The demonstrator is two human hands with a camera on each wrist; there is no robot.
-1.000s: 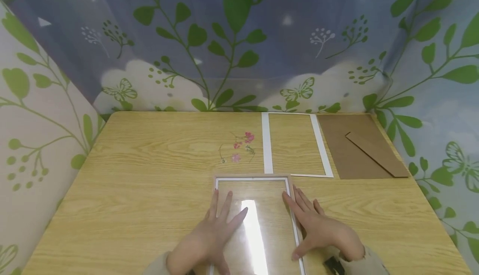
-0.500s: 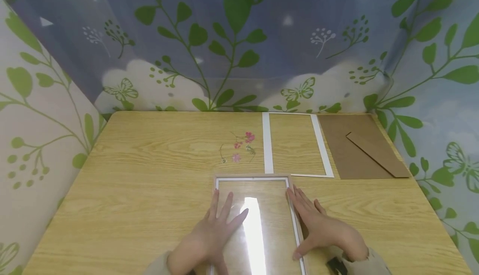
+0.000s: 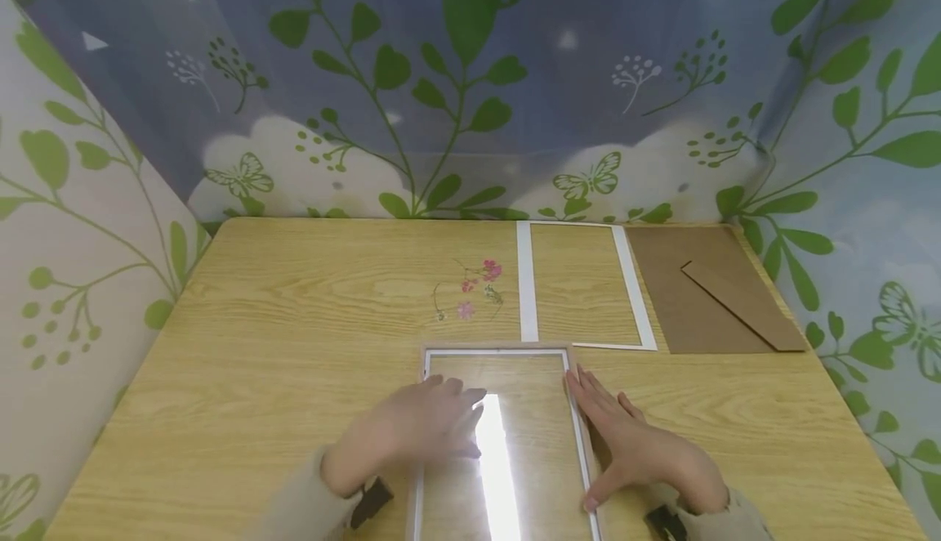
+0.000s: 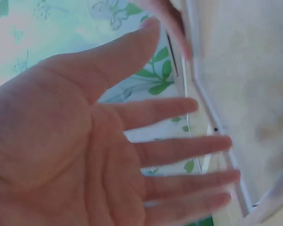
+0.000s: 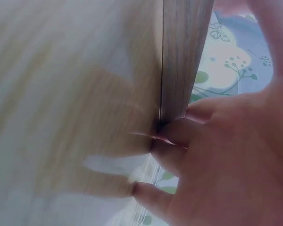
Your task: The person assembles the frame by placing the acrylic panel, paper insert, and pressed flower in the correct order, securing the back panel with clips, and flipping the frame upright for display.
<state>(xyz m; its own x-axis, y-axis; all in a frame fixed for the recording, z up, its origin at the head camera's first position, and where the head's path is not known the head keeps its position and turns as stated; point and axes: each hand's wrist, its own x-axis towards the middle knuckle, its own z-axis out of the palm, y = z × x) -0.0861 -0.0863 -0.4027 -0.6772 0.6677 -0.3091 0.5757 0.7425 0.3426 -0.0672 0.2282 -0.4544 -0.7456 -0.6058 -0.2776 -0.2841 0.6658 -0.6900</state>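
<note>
A picture frame [image 3: 576,410] with a light wood edge, a white inner border and a clear glossy pane [image 3: 529,443] lies on the table, its near end cut off by the view. My left hand [image 3: 419,422] hovers over the left part of the pane, blurred in the head view. In the left wrist view that hand's palm [image 4: 52,141] and its straight, spread fingers show, apart from the frame. My right hand [image 3: 632,451] rests along the frame's right side, its thumb touching the edge. The right wrist view shows its fingertips [image 5: 170,155] at the foot of the wooden side [image 5: 184,56].
Beyond the frame lie several small pressed flowers [image 3: 466,310]. A white rectangular paper mat [image 3: 526,279] sits behind on the right, beside a brown backing board [image 3: 698,320] with a stand flap [image 3: 742,304]. Leaf-patterned curtains [image 3: 456,132] enclose the wooden table [image 3: 243,377].
My left hand, earlier spread flat along the frame's left side and pane, has lifted and turned, its fingers now pointing right. My right hand and the frame have hardly moved.
</note>
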